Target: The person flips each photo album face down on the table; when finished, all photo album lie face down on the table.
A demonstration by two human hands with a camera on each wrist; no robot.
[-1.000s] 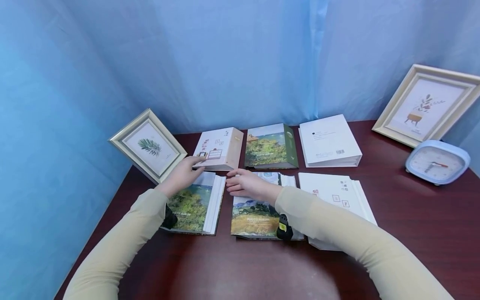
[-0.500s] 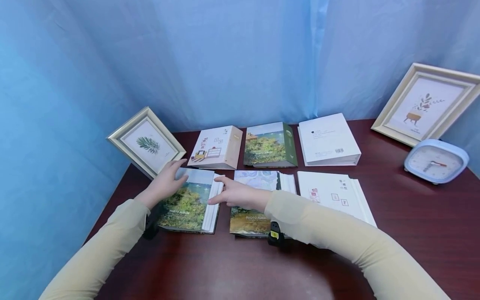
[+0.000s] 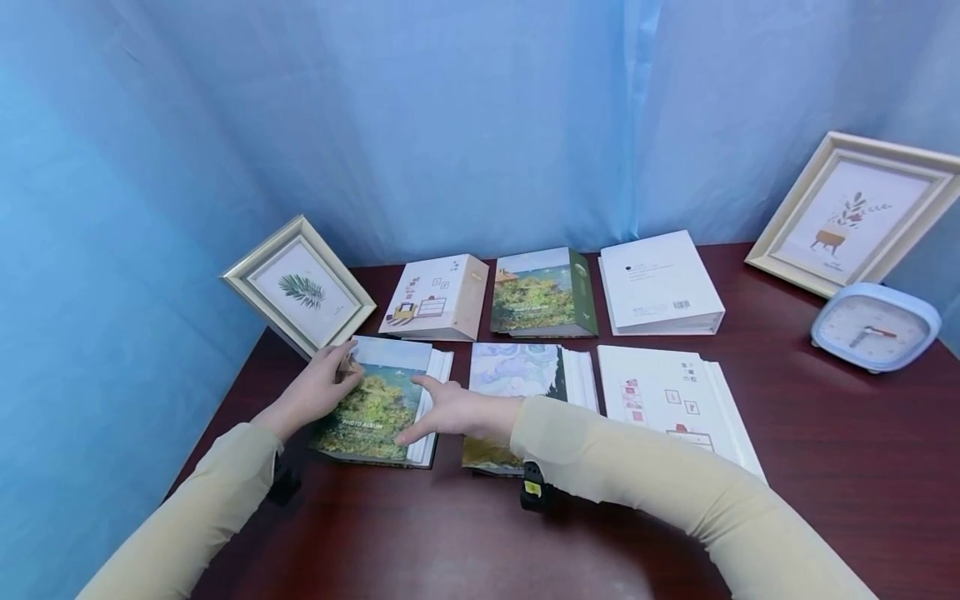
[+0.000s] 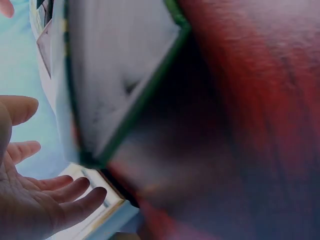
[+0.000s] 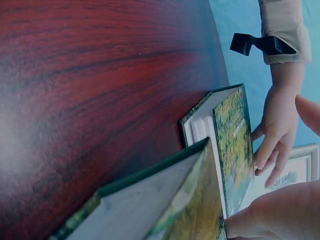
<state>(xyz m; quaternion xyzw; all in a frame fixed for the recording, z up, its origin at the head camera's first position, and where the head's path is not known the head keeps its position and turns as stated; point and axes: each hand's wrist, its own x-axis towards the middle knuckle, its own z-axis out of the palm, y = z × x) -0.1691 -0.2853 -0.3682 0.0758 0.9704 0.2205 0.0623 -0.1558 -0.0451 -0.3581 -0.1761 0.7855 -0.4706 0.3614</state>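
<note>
Green album (image 3: 377, 398), centre-left: reading "PHOTO ALBUM".
Left grip (image 3: 312, 390): lying spread at its left edge.
Right grip (image 3: 457, 409): lying spread across its right.
Wrist views alone: revealing lower page ends (image 4: 117, 65).

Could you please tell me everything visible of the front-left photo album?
The photo album lies face up on the reddish table, its stiff-looking cover printed with green bushes, blue water and "PHOTO ALBUM". White pages show along its right edge. The left hand is at its left edge, the right hand opposite; contact is unclear.
</note>
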